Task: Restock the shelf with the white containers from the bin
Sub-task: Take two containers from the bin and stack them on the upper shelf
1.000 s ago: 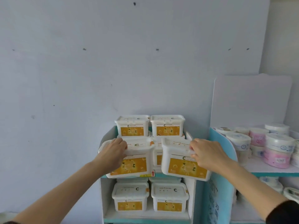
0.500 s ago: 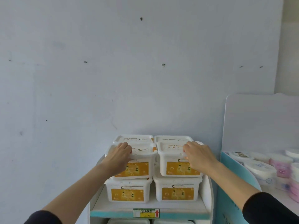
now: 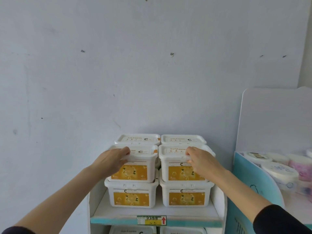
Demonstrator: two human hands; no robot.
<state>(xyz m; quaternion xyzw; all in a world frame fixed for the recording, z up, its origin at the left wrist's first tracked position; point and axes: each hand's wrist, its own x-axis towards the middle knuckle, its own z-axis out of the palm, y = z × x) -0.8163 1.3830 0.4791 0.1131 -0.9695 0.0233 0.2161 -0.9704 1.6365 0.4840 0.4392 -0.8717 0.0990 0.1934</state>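
On the top shelf (image 3: 128, 212) of a white and teal rack stand white containers with orange labels, stacked two high in two columns, with more behind. My left hand (image 3: 112, 160) grips the left lid edge of the upper left container (image 3: 136, 166). My right hand (image 3: 200, 160) holds the front lid edge of the upper right container (image 3: 177, 166). Both upper containers rest on the lower left container (image 3: 131, 195) and the lower right container (image 3: 186, 195). The bin is out of view.
Two more stacked containers (image 3: 160, 139) sit at the back against the grey wall. Lids of others show on the shelf below (image 3: 135, 231). To the right, a blue display stand (image 3: 246, 174) holds round white and pink tubs (image 3: 278, 171).
Both hands have carried the two containers up from the front of the rack and set them on the lower ones on the top shelf. My view has moved closer.
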